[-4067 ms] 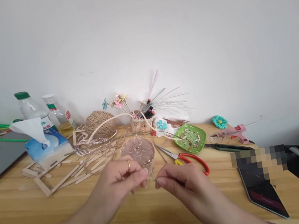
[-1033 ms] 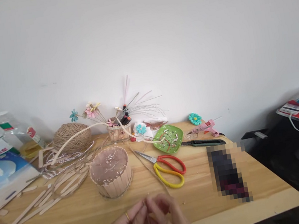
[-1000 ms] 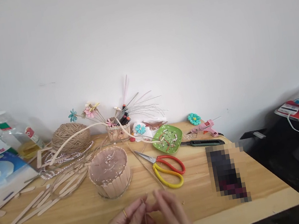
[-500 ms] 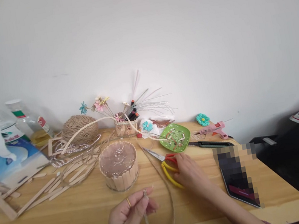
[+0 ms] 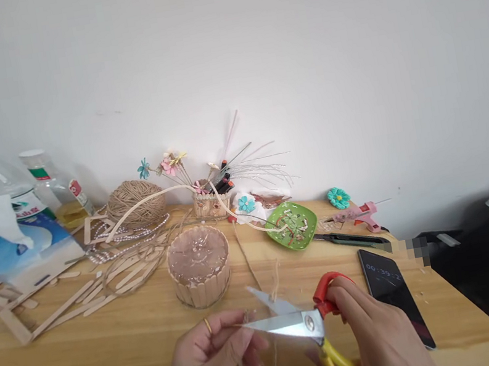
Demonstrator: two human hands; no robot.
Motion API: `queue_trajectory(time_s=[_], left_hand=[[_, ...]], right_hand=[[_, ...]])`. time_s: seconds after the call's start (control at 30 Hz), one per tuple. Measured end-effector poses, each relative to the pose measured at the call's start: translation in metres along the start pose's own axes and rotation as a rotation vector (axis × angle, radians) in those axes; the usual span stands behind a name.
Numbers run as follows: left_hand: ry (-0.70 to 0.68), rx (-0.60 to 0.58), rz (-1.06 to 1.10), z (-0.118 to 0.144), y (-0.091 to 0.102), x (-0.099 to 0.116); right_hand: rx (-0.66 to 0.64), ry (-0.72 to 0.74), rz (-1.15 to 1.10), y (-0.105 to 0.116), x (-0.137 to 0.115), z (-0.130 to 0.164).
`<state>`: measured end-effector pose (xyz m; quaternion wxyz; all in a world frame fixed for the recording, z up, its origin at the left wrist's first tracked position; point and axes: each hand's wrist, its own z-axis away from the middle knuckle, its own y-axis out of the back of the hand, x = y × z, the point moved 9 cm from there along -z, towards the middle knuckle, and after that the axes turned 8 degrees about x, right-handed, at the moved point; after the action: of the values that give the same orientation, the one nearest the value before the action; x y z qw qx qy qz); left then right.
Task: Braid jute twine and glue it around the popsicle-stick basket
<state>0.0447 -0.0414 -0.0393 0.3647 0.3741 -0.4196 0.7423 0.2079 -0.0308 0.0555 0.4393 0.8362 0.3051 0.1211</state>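
Left hand [image 5: 207, 354] pinching thin brown jute twine [image 5: 250, 326] above wooden table [image 5: 112, 342], right hand [image 5: 377, 335] gripping red-and-yellow-handled steel scissors [image 5: 296, 321], blades parted at twine, cut seemingly not yet made.

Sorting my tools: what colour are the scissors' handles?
Scissors: one red handle, one yellow, in the head view.

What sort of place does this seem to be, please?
Most likely a home craft desk: a wooden table against a plain wall, strewn with craft sticks, a twine ball and a pink glue gun.
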Motion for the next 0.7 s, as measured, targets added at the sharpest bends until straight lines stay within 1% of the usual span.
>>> queue_trajectory(time_s=[0.13, 0.23, 0.4, 0.53, 0.57, 0.6, 0.7], left_hand=[[0.016, -0.041, 0.021, 0.002, -0.004, -0.001], [0.010, -0.054, 0.003, 0.003, -0.006, -0.001], [0.029, -0.067, -0.010, 0.001, -0.004, -0.003], [0.066, -0.171, -0.031, -0.002, -0.008, -0.007], [0.072, -0.180, -0.031, -0.002, -0.009, -0.007], [0.072, -0.169, -0.024, -0.002, -0.008, -0.007], [0.048, -0.087, 0.012, 0.000, -0.006, -0.001]], right_hand=[[0.032, 0.040, 0.050, -0.002, -0.007, -0.002], [0.027, 0.057, 0.056, -0.005, -0.008, -0.002], [0.025, 0.072, 0.036, -0.006, -0.008, -0.003], [0.018, 0.104, 0.019, -0.009, -0.010, -0.003], [0.019, 0.113, 0.014, -0.009, -0.011, -0.003], [0.023, 0.123, 0.008, -0.009, -0.012, -0.003], [0.041, 0.150, 0.004, -0.009, -0.014, -0.005]])
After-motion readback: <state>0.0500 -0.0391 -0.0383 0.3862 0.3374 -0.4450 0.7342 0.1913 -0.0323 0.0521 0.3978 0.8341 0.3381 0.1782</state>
